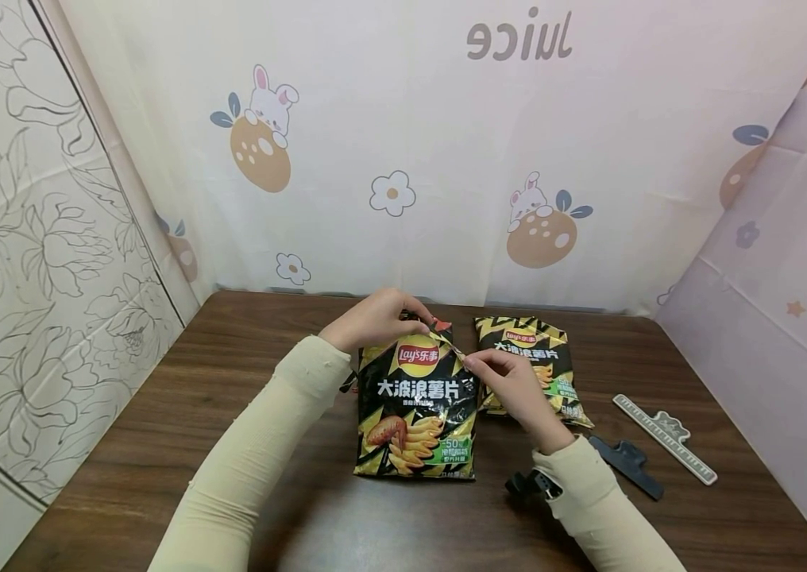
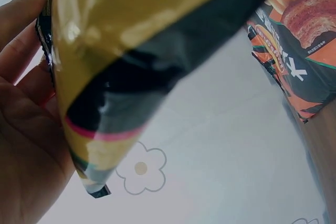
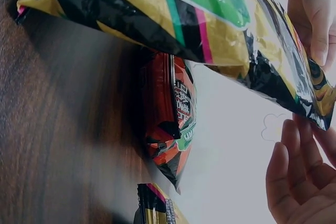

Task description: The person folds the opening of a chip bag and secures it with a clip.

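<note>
A black and yellow Lay's chip bag (image 1: 412, 389) stands upright at the middle of the wooden table, between both hands. My left hand (image 1: 380, 318) pinches its top edge from the left; in the left wrist view, fingers (image 2: 23, 11) and palm lie beside the shiny bag (image 2: 121, 40). With thumb and fingertips, my right hand (image 1: 514, 385) pinches the top right corner. The right wrist view shows that hand (image 3: 302, 177) below the bag's corner (image 3: 315, 106) and the left hand (image 3: 311, 14) above. Between the hands the top edge slants and looks creased.
A similar yellow and black chip bag (image 1: 528, 357) lies behind my right hand. An orange and black chip bag (image 3: 170, 108) is behind the held one, mostly hidden in the head view. A dark clip (image 1: 628, 465) and a pale long clip (image 1: 668, 437) lie at the right. Patterned curtain (image 1: 346, 238) closes the back.
</note>
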Available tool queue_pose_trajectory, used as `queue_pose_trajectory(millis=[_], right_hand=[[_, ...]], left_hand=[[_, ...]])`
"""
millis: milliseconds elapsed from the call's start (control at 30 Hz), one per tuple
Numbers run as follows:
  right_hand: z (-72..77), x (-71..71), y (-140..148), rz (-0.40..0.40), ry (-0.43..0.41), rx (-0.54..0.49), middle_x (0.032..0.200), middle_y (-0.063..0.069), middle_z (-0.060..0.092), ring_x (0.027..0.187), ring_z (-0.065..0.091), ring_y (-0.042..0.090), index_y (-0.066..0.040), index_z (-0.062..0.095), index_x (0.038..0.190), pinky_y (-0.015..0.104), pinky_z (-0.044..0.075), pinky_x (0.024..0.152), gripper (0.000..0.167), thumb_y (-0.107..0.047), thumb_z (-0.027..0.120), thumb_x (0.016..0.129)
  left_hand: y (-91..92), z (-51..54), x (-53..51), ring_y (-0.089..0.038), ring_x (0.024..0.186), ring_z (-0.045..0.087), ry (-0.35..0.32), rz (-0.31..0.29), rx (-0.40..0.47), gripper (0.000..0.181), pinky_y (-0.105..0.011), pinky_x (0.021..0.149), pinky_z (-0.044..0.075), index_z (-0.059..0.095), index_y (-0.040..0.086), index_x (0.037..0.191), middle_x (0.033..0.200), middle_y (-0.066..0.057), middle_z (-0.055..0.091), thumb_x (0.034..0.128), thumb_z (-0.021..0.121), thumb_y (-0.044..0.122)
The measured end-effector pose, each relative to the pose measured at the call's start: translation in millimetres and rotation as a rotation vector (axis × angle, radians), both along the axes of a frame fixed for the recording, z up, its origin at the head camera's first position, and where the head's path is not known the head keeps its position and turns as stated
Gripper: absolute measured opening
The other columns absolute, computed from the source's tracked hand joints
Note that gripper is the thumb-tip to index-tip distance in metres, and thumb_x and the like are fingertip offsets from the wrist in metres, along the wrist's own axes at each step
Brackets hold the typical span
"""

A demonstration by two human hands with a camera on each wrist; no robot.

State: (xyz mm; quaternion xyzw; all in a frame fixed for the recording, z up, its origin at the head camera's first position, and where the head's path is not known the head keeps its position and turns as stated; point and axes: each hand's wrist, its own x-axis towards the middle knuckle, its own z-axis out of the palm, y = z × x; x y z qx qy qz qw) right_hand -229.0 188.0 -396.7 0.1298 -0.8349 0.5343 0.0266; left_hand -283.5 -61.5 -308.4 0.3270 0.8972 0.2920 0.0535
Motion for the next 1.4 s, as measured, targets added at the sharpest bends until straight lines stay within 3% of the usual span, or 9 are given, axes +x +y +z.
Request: queue_pose_trajectory(millis=[100,333,1133,1400], right_hand=[[-0.9,-0.9,-0.5,0.005,0.005,-0.002,0.097,0.010,0.068,0.056,0.039,0.014,-0.007,0.073,0.105,0.031,0.038,0.055,0.032,-0.036,0.064,0.095],[-2.1,-0.7,-1.3,0.004,0.023,-0.001,0.101,0.009,0.070,0.074,0.053,0.014,-0.011,0.074,0.103,0.029,0.043,0.065,0.027,-0.035,0.066,0.094],[-2.4,0.7,-1.2,0.022,0.083,-0.024,0.098,0.009,0.071,0.076,0.058,0.017,-0.009,0.074,0.099,0.026,0.046,0.066,0.022,-0.029,0.066,0.095],[-2.7,1.0,-1.9,0.018,0.081,-0.032,0.101,0.011,0.072,0.082,0.062,0.009,-0.009,0.074,0.098,0.025,0.049,0.071,0.022,-0.029,0.066,0.095]], left_hand=[[-0.1,0.5,0.5,-0.010,0.090,0.065,0.005,-0.002,-0.003,0.020,-0.028,0.079,0.053,0.076,0.015,0.110,0.110,-0.001,0.073,0.0953,0.066,0.023],[0.1,0.7,1.0,-0.010,0.093,0.066,0.009,-0.007,-0.001,0.020,-0.029,0.081,0.054,0.076,0.015,0.111,0.111,-0.001,0.073,0.0952,0.066,0.022],[0.2,4.9,4.9,-0.010,0.097,0.065,-0.001,-0.015,-0.040,0.026,-0.031,0.083,0.053,0.074,0.017,0.115,0.116,0.000,0.071,0.0974,0.062,0.031],[-1.2,3.9,4.6,-0.010,0.077,0.062,-0.013,-0.001,-0.034,0.026,-0.027,0.070,0.049,0.074,0.013,0.111,0.108,-0.002,0.072,0.0955,0.064,0.032]])
